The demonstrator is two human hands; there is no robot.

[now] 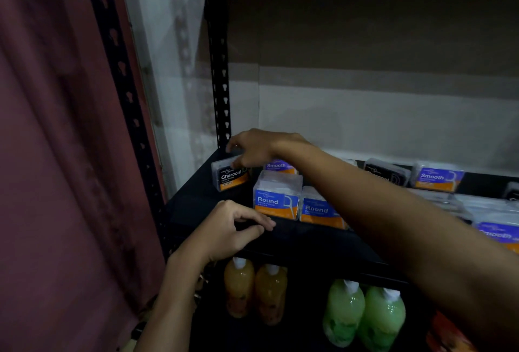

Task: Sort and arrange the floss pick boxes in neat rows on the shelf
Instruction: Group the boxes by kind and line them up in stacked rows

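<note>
Head view: left hand rested on the shelf edge, fingers loosely curled, holding nothing. Right hand gripped the Charcoal box at rear left. Two Round boxes stood between the hands.

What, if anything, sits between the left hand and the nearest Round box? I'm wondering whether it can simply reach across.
Nothing visible. The left hand rests on the shelf front edge, and only bare dark shelf lies between its fingertips and the Round box.
</note>
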